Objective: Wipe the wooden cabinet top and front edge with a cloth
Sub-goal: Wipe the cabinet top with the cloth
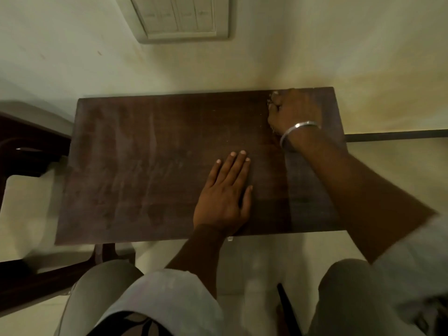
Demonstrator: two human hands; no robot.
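Cabinet top (157, 166): dark wood, rigid, streaky.
Your left hand (224, 192): flat on top, fingers straight, near front edge (145, 240).
Your right hand (294, 110): far right corner, fingers curled over cloth (273, 96); only pale frayed scrap shows.
Cloth judged soft, light, floppy: keep it bunched under palm, press down.

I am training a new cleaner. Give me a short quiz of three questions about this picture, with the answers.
1. True or false: the left hand lies flat on the cabinet top.
2. The right hand, holding the mostly hidden cloth, is at which corner of the top? A near left; B far right; C far left.
3. Fill in: the right wrist wears a silver ___.
Key: 1 true; 2 B; 3 bangle.
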